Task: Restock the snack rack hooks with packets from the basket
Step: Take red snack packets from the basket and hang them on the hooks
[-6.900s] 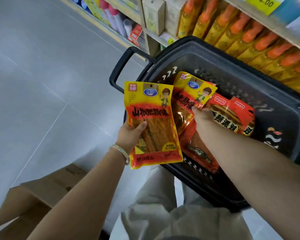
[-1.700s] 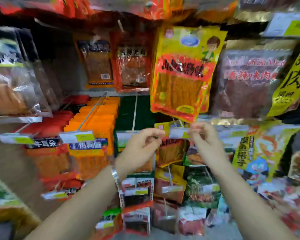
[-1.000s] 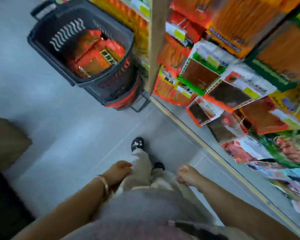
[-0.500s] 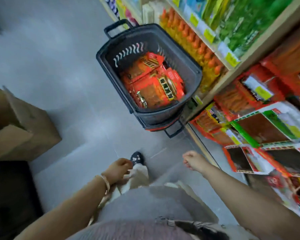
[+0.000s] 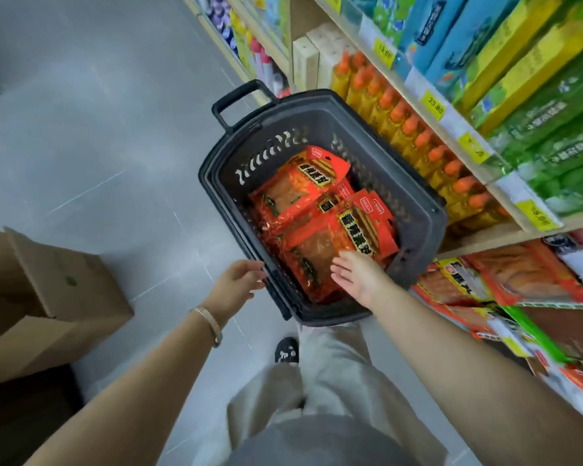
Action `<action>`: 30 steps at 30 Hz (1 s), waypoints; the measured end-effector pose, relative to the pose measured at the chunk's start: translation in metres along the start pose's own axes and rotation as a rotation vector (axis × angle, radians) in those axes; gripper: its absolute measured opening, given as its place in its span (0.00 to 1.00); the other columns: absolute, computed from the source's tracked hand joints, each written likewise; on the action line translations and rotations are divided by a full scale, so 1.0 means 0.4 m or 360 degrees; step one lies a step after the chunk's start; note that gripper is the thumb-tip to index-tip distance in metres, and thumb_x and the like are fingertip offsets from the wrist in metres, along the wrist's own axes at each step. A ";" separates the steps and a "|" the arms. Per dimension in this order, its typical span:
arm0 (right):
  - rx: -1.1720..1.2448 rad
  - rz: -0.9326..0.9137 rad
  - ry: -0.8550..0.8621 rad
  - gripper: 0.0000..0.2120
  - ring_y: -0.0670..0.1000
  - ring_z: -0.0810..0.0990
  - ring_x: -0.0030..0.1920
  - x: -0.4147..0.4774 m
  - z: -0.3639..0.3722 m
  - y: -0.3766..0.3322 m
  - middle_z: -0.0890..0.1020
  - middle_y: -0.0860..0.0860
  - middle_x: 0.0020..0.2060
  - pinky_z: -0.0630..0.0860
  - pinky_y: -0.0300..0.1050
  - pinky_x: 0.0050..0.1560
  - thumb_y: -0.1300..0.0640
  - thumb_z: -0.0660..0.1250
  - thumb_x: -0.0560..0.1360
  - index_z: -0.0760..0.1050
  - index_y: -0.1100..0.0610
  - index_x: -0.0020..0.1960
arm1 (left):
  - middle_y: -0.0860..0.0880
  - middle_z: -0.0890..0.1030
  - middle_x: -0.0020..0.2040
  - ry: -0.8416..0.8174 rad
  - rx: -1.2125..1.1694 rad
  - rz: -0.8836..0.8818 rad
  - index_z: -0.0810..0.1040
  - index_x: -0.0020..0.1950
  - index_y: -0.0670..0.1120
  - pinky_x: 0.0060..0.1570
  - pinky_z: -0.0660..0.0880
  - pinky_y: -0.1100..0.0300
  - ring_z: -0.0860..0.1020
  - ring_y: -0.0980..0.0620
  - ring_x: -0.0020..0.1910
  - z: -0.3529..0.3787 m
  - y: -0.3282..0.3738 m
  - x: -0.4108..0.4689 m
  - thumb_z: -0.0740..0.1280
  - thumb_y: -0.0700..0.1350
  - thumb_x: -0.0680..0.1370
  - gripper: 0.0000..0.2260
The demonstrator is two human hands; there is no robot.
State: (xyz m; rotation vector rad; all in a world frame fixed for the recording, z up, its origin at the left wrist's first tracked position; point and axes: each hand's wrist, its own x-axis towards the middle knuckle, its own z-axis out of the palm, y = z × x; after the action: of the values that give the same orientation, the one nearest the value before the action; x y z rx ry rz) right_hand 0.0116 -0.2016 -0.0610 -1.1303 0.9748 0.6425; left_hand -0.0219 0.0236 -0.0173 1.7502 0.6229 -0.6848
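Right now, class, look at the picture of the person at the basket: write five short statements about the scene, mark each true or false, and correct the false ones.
1. The right hand reaches open over the red packets in the basket. True.
2. The left hand holds a yellow packet. False: it holds no packet and is at the basket's near rim.
3. The basket is empty. False: red packets lie in it.
4. Orange-capped bottles stand on the shelf beside the basket. True.
5. A cardboard box sits on the floor on the person's left. True.
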 end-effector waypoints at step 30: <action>0.0350 -0.0407 0.0499 0.17 0.43 0.83 0.48 0.109 0.091 -0.062 0.84 0.44 0.48 0.75 0.42 0.49 0.50 0.74 0.67 0.77 0.49 0.55 | 0.50 0.79 0.58 -0.0694 0.0536 -0.0052 0.71 0.64 0.49 0.58 0.74 0.52 0.78 0.51 0.56 -0.025 0.308 0.485 0.71 0.61 0.68 0.29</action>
State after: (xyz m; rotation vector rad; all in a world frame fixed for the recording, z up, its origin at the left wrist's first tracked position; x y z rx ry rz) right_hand 0.0635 -0.1774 -0.0846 -1.1534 1.1128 0.1481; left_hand 0.2011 0.0153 -0.0729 1.8135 0.2435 -1.2071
